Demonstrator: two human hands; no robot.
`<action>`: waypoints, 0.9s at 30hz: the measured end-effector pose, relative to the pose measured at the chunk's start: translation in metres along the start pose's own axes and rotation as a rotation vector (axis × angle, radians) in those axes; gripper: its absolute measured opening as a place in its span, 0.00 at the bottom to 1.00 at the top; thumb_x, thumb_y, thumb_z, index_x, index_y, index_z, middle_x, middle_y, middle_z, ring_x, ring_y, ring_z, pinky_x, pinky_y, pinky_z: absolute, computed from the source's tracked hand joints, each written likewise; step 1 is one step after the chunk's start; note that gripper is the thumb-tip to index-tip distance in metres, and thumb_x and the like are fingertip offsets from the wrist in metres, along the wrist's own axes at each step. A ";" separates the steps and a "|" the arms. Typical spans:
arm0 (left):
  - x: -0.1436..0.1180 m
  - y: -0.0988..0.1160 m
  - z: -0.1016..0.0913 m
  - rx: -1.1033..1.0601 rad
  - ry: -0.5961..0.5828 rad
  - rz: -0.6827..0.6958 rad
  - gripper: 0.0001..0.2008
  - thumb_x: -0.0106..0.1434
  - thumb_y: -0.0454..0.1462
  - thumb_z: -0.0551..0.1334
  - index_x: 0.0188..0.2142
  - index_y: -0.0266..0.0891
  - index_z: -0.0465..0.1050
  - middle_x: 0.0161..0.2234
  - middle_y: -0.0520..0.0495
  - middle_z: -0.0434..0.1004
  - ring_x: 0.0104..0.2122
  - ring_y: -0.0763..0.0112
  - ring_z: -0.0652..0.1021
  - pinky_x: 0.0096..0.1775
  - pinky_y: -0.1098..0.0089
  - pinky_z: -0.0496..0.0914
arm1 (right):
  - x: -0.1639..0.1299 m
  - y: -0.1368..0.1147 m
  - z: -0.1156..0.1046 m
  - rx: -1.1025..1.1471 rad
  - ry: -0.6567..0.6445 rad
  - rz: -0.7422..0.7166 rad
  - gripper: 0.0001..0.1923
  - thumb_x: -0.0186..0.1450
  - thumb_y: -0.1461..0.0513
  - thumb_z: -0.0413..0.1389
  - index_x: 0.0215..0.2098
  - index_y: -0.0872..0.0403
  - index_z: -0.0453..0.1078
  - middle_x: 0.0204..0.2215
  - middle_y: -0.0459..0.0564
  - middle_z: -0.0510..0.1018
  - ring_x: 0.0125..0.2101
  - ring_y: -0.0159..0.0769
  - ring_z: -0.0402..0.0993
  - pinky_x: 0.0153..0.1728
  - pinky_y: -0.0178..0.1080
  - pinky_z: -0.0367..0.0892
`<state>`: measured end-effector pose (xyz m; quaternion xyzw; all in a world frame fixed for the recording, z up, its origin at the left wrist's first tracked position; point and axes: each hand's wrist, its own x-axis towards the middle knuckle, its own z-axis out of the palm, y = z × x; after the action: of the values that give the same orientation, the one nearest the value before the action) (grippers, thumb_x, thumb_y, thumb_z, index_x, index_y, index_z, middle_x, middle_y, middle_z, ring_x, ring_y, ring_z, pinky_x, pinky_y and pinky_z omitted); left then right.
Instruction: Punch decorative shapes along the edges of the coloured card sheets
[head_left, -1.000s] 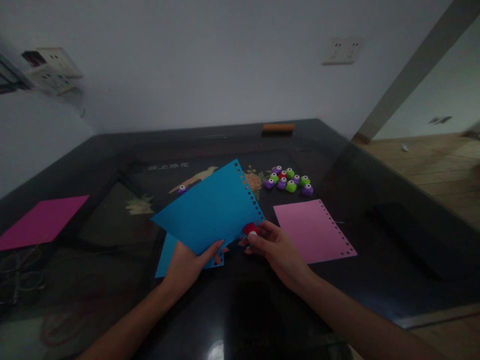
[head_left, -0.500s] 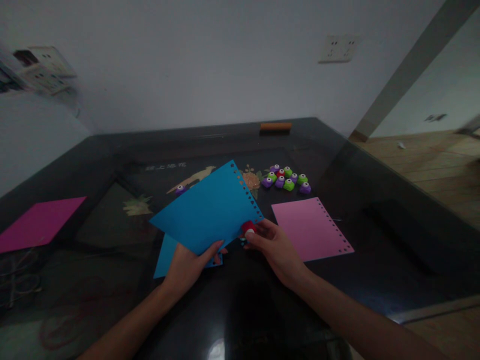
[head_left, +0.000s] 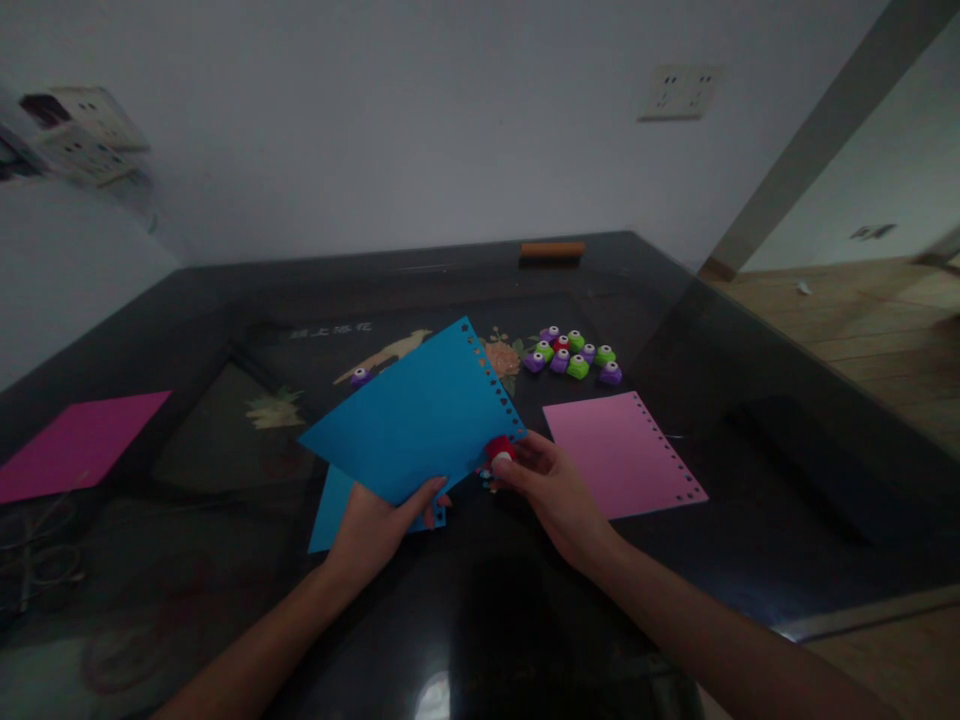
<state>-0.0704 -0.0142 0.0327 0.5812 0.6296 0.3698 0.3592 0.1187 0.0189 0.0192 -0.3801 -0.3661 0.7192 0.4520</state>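
Note:
My left hand (head_left: pixel 386 525) is closed on the lower edge of a blue paper sheet (head_left: pixel 412 415), thumb on top. Cutout shapes line the right edge of that sheet, which is held tilted above the table. My right hand (head_left: pixel 555 490) grips a small red craft punch (head_left: pixel 500 452) with a white button, thumb on the button, at the sheet's lower right corner. Small blue paper bits (head_left: pixel 487 478) lie just under the punch. Beneath my left hand a second blue sheet (head_left: pixel 328 515) lies on the table, partly covered.
Several purple, green and red punches (head_left: pixel 577 368) cluster beyond the sheet; one purple punch (head_left: pixel 360 377) sits apart. A pink sheet with a punched edge (head_left: pixel 622 455) lies right, a magenta sheet (head_left: pixel 82 440) left, near scissors (head_left: pixel 34 555). An orange-brown cylinder (head_left: pixel 552 250) rests at the back.
The sheet and both hands stay almost in place. The red punch shifts very slightly at the corner, and more paper bits show beneath it.

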 end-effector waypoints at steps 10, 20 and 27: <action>0.000 0.003 -0.001 0.035 -0.002 0.011 0.15 0.56 0.43 0.60 0.16 0.41 0.68 0.16 0.50 0.76 0.20 0.65 0.78 0.33 0.65 0.74 | -0.001 -0.002 0.001 -0.002 0.009 -0.025 0.16 0.50 0.58 0.67 0.35 0.52 0.73 0.32 0.46 0.76 0.32 0.33 0.71 0.34 0.36 0.66; 0.000 -0.001 -0.001 0.070 0.014 0.039 0.17 0.56 0.44 0.60 0.14 0.43 0.67 0.17 0.51 0.77 0.22 0.64 0.79 0.38 0.64 0.74 | -0.002 -0.003 0.001 -0.005 0.022 -0.015 0.16 0.49 0.58 0.67 0.35 0.52 0.73 0.32 0.46 0.77 0.32 0.33 0.71 0.34 0.36 0.67; 0.000 0.000 -0.001 0.053 0.006 0.028 0.17 0.55 0.44 0.60 0.14 0.42 0.66 0.16 0.51 0.77 0.22 0.64 0.79 0.36 0.64 0.74 | 0.000 -0.002 0.000 -0.021 0.015 -0.032 0.15 0.50 0.58 0.67 0.34 0.52 0.73 0.32 0.46 0.76 0.32 0.33 0.70 0.34 0.37 0.66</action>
<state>-0.0711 -0.0143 0.0325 0.5981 0.6321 0.3596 0.3369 0.1196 0.0190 0.0207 -0.3841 -0.3762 0.7053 0.4621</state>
